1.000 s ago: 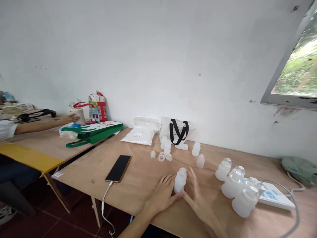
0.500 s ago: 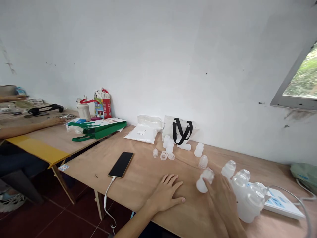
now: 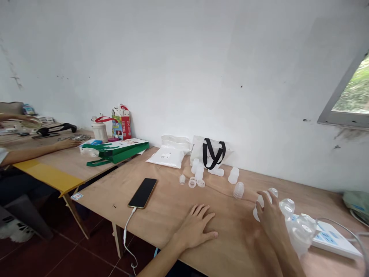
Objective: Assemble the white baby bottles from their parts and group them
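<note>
My left hand (image 3: 197,227) lies flat on the wooden table, fingers spread, with nothing under it that I can see. At the right, my right hand (image 3: 271,215) has its fingers curled round a translucent baby bottle (image 3: 256,214) with a clear domed cap; the hand covers much of it. Just beside that hand stand several capped baby bottles (image 3: 300,234), grouped close together. Toward the middle are a clear domed cap (image 3: 238,190) and an uncapped bottle body (image 3: 233,175). Further left lie a teat (image 3: 182,179) and ring collars (image 3: 192,182).
A phone (image 3: 143,193) on a charging cable lies left of my hands. Along the wall are a white plastic packet (image 3: 167,157) and a white bag with black handles (image 3: 198,148). A white box (image 3: 336,240) sits behind the bottles. Another person's arm (image 3: 37,153) rests on the neighbouring table.
My right hand has moved right with the baby bottle, from mid-table to beside the group of capped bottles. My left hand stays flat on the table.
</note>
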Available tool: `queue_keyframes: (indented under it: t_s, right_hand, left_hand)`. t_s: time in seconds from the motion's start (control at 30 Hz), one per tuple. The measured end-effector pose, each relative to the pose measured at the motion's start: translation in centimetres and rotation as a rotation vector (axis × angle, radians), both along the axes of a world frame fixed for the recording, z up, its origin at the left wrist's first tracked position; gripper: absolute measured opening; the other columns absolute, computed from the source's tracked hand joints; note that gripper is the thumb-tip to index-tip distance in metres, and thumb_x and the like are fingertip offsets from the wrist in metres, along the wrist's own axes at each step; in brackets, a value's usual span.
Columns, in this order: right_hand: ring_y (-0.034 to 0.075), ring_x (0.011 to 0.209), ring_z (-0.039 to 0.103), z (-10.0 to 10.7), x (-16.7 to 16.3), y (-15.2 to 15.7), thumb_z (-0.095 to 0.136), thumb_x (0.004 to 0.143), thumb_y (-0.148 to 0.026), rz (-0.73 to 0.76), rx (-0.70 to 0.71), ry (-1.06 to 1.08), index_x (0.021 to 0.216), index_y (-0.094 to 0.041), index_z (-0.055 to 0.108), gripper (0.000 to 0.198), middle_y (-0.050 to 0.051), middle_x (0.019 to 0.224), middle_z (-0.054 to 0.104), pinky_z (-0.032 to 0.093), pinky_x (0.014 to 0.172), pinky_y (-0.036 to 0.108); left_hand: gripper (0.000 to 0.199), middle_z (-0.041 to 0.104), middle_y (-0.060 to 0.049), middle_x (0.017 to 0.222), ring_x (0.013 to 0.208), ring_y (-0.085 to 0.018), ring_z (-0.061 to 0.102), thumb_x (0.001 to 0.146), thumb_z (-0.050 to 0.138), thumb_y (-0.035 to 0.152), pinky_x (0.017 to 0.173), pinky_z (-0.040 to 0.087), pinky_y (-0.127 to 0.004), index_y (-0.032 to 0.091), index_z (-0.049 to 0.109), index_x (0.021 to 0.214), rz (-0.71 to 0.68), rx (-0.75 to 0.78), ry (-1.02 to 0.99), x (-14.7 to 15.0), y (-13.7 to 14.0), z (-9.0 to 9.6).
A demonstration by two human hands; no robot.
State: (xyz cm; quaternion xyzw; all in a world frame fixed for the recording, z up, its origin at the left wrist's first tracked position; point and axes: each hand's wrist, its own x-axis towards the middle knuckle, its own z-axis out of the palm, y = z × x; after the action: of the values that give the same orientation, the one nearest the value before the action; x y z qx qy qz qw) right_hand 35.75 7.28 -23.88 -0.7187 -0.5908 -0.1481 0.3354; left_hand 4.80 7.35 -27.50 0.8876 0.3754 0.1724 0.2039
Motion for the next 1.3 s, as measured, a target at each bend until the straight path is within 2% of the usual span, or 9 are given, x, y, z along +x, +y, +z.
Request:
queue_keyframes:
  t_s: [0.17, 0.33, 0.4, 0.47, 0.57, 0.73, 0.83, 1.0, 1.3]
  right_hand:
    - [0.015, 0.067, 0.062, 0.6, -0.4, -0.4, 0.032, 0.096, -0.045, -0.025, -0.010, 0.126, 0.125, -0.017, 0.059, 0.048, 0.017, 0.161, 0.030, 0.050, 0.060, 0.036]
    - [0.016, 0.067, 0.066, 2.5, -3.9, -2.8, 0.037, 0.096, -0.056, -0.044, 0.011, 0.260, 0.142, -0.019, 0.049, 0.060, 0.017, 0.169, 0.009, 0.052, 0.060, 0.039]
    - [0.020, 0.077, 0.069, 2.2, -5.7, -3.6, 0.038, 0.095, -0.060, -0.038, 0.077, 0.278, 0.141, -0.022, 0.050, 0.061, 0.014, 0.168, 0.015, 0.052, 0.058, 0.038]
    - [0.027, 0.103, 0.069, 0.8, -7.3, -3.9, 0.037, 0.097, -0.060, 0.066, 0.092, 0.264, 0.141, -0.023, 0.052, 0.060, 0.012, 0.164, 0.030, 0.057, 0.071, 0.041]
    - [0.029, 0.127, 0.059, -2.5, -8.9, -3.5, 0.031, 0.101, -0.049, 0.350, -0.160, 0.149, 0.134, -0.020, 0.061, 0.053, 0.012, 0.147, 0.054, 0.055, 0.099, 0.045]
    - [0.025, 0.142, 0.048, -5.7, -10.4, -3.0, 0.029, 0.102, -0.032, 0.554, -0.459, -0.061, 0.147, -0.022, 0.058, 0.054, 0.007, 0.153, 0.049, 0.037, 0.122, 0.050]
    - [0.027, 0.148, 0.040, -5.8, -10.8, -3.3, 0.031, 0.105, -0.037, 0.555, -0.512, -0.100, 0.150, -0.023, 0.055, 0.053, 0.006, 0.160, 0.040, 0.029, 0.126, 0.054]
    - [0.029, 0.153, 0.029, -5.9, -11.2, -3.4, 0.033, 0.106, -0.038, 0.485, -0.525, -0.116, 0.155, -0.017, 0.050, 0.056, 0.010, 0.163, 0.032, 0.026, 0.127, 0.053]
    - [0.030, 0.153, 0.028, -5.1, -11.2, -3.4, 0.029, 0.107, -0.038, 0.494, -0.579, -0.169, 0.156, -0.022, 0.048, 0.055, 0.011, 0.164, 0.032, 0.025, 0.127, 0.052]
  left_hand:
    - [0.074, 0.031, -0.008, 0.166, 0.154, -0.031, 0.026, 0.095, 0.048, 0.072, 0.129, 0.018, -0.054, 0.027, 0.047, 0.154, -0.001, -0.005, -0.001, 0.1, 0.1, -0.1]
    - [0.071, 0.033, -0.007, 0.165, 0.153, -0.031, 0.028, 0.096, 0.049, 0.070, 0.129, 0.020, -0.055, 0.028, 0.049, 0.153, 0.004, 0.015, -0.010, 0.1, 0.1, -0.1]
    - [0.071, 0.034, -0.007, 0.164, 0.153, -0.032, 0.030, 0.096, 0.048, 0.070, 0.128, 0.021, -0.055, 0.028, 0.049, 0.153, 0.000, 0.028, -0.014, 0.0, 0.1, -0.1]
    - [0.071, 0.035, -0.008, 0.164, 0.152, -0.032, 0.031, 0.096, 0.048, 0.071, 0.128, 0.022, -0.055, 0.028, 0.049, 0.153, -0.005, 0.041, -0.015, 0.0, 0.1, -0.1]
    - [0.060, 0.036, -0.008, 0.164, 0.152, -0.030, 0.032, 0.102, 0.043, 0.060, 0.128, 0.024, -0.054, 0.027, 0.049, 0.152, 0.002, 0.066, 0.000, 0.0, 0.0, -0.1]
    - [0.052, 0.036, -0.011, 0.163, 0.154, -0.027, 0.029, 0.101, 0.038, 0.019, 0.130, 0.025, -0.051, 0.016, 0.046, 0.152, 0.085, 0.091, 0.040, 0.3, 0.0, -0.3]
    - [0.050, 0.037, -0.014, 0.162, 0.152, -0.029, 0.032, 0.103, 0.035, 0.023, 0.128, 0.029, -0.052, 0.013, 0.047, 0.150, 0.160, 0.124, 0.045, 0.5, 0.2, -0.5]
    - [0.049, 0.037, -0.015, 0.162, 0.152, -0.029, 0.034, 0.105, 0.033, 0.025, 0.128, 0.029, -0.053, 0.013, 0.048, 0.150, 0.142, 0.138, 0.098, 0.7, 0.4, -0.5]
    - [0.050, 0.036, -0.014, 0.162, 0.152, -0.030, 0.033, 0.105, 0.033, 0.025, 0.129, 0.027, -0.051, 0.012, 0.048, 0.151, 0.161, 0.106, 0.140, 0.9, 0.1, 0.2]
